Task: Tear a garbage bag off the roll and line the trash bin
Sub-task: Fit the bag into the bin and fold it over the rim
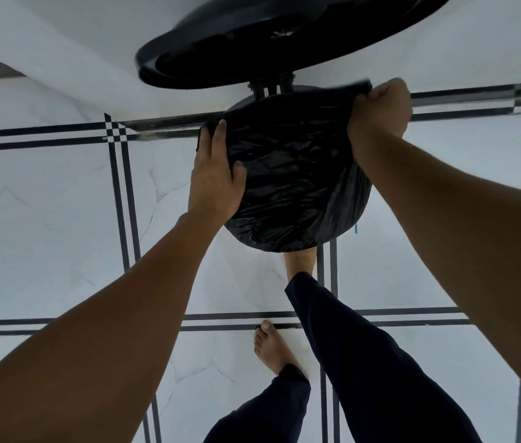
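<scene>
A black garbage bag [291, 174] lies crumpled over the mouth of a round black trash bin [246, 105], and it hides most of the rim. The bin's lid [252, 43] stands raised behind it on its hinge. My left hand [216, 174] presses on the bag at the bin's left rim, thumb on top of the plastic. At the far right rim my right hand [380, 110] is closed in a fist around the bag's edge, pulling it outward. My right foot [299, 262] is partly hidden under the bin's front.
The bin stands on a white tiled floor [61, 203] with dark double lines, close to a white wall [444, 43]. My left foot [272, 346] and dark trouser legs [364, 362] are just in front of the bin.
</scene>
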`<state>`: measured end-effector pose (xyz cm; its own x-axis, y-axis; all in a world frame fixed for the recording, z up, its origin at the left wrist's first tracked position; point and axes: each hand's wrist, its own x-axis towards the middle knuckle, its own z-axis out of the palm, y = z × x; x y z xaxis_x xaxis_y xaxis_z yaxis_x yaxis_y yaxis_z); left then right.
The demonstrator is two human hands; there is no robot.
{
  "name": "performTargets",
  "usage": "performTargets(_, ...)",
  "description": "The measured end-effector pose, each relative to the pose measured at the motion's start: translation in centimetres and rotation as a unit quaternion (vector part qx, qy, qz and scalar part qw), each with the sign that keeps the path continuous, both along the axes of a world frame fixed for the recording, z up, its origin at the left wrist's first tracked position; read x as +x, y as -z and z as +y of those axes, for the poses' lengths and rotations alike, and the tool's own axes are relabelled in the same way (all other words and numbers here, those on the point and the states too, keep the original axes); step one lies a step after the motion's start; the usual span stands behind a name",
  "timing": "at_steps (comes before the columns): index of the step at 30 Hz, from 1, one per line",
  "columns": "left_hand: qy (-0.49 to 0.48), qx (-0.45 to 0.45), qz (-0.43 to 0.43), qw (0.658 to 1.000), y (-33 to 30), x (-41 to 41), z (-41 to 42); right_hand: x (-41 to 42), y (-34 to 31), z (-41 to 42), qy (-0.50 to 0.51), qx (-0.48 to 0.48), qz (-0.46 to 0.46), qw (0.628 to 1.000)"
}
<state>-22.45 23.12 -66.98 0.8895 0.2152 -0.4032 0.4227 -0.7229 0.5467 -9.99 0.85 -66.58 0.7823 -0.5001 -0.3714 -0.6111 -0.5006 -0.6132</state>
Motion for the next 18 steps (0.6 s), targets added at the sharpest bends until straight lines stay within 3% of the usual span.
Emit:
performTargets(3,0.001,-0.013,-0.006,1.000,0.1,1.8,0.1,2.3,0.2,0.7,-0.099,-0.029,0.009,0.995)
performTargets(6,-0.105,-0.084,0.029,0.991,0.2,4.1,0.5,3.4,0.4,2.1,-0.165,-0.057,0.025,0.984)
performTargets(9,-0.213,-0.186,0.095,0.954,0.1,4.8,1.5,2.4,1.5,2.4,-0.211,-0.092,0.027,0.973)
performTargets(13,-0.326,-0.274,0.164,0.890,-0.1,4.1,2.7,0.5,2.0,1.3,-0.266,-0.054,0.026,0.962)
performTargets(14,-0.343,-0.244,0.153,0.894,0.0,3.8,2.6,0.5,1.8,1.0,-0.265,-0.048,0.024,0.963)
performTargets(16,-0.312,-0.086,0.095,0.941,0.7,2.6,2.4,0.4,1.2,0.6,-0.261,-0.087,0.023,0.961)
performTargets(18,-0.225,0.096,-0.045,0.969,0.5,0.8,1.7,-0.8,0.4,0.4,-0.255,-0.196,-0.049,0.945)
